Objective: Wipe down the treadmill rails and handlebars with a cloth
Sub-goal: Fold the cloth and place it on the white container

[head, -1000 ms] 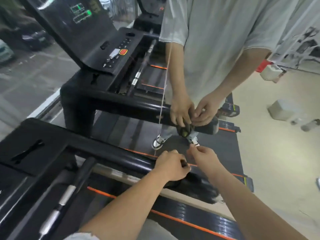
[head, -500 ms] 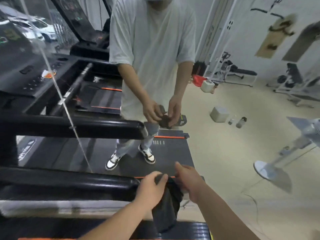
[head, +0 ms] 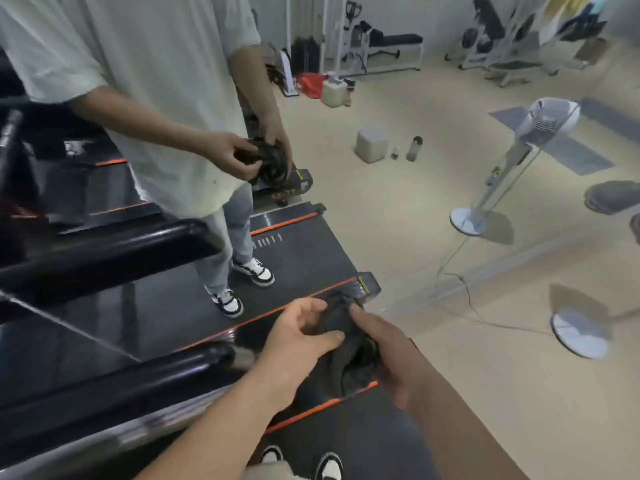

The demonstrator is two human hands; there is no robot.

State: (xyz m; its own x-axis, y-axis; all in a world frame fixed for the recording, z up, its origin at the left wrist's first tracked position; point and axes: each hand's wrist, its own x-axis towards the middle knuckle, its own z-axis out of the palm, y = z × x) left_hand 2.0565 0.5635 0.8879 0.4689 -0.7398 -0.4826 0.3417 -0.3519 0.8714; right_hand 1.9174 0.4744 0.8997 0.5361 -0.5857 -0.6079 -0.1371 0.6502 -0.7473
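Cloth bunched between both hands, clear of the rail

Motion blur softens most of the picture, and the near handlebar (head: 114, 379) shows only as a glossy black bar running in from the left edge, its rounded end stopping just left of the wearer's left wrist; where it joins the machine is cut off. The dark cloth (head: 346, 351) is crumpled, so its true shape and edges cannot be made out. As it hangs, its long axis runs roughly up and down the frame, the upper end near the orange stripe of the treadmill deck (head: 304, 258), the lower folds drooping toward the wearer's shoes. The left hand (head: 294, 344) pinches the cloth's left side, thumb lying across the fabric and fingers curled behind it. The right hand (head: 388, 355) grips the right side, index finger stretched along the top fold; the rest of its fingers are hidden under the bunched material. The cloth thus sits between the two hands, just right of the handlebar end and not touching it. A second handlebar (head: 104, 251) lies farther off. Beyond it a second person (head: 145, 81), cut off above the chest, kneads another dark rag (head: 270, 161) in both hands.
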